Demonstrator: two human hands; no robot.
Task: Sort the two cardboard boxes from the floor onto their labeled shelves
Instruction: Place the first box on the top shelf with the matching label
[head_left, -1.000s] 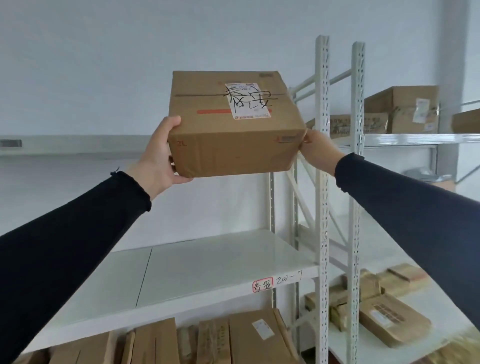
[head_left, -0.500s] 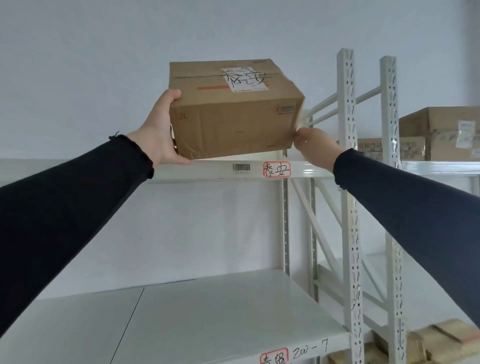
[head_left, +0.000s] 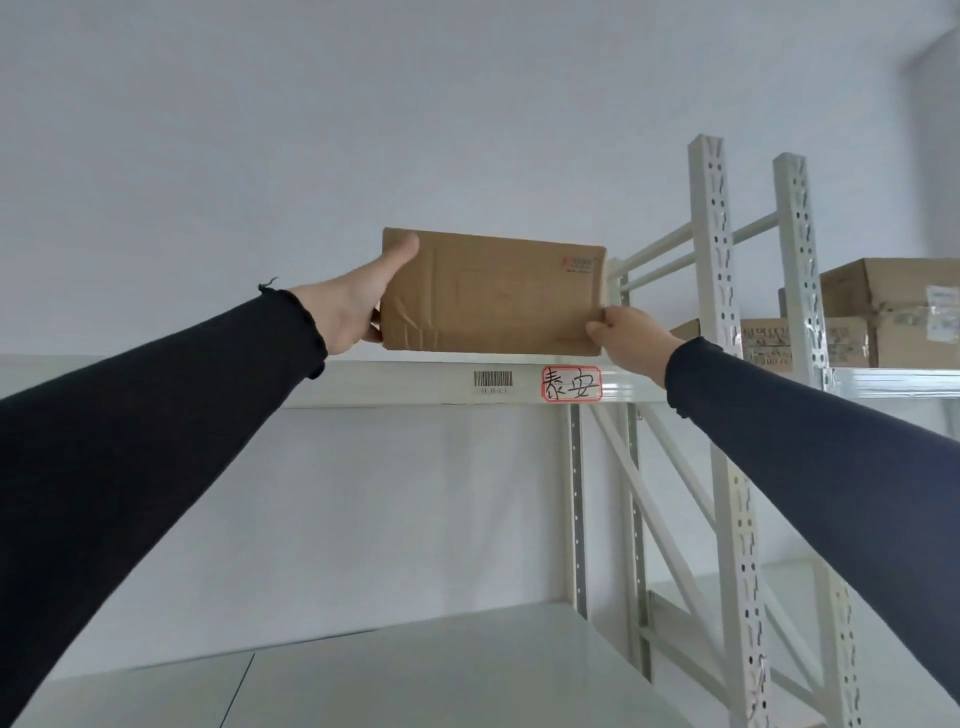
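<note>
Since the earlier frame, the cardboard box (head_left: 493, 293) has risen to the upper shelf (head_left: 395, 383) and now sits at its front edge, directly above the red-bordered label (head_left: 571, 383) and near the barcode sticker (head_left: 492, 379). The left hand (head_left: 358, 306) grips the box's left side, thumb on the front face. The right hand (head_left: 631, 332) pinches its lower right corner. Farther right, other boxes (head_left: 883, 312) occupy the adjacent shelf.
</note>
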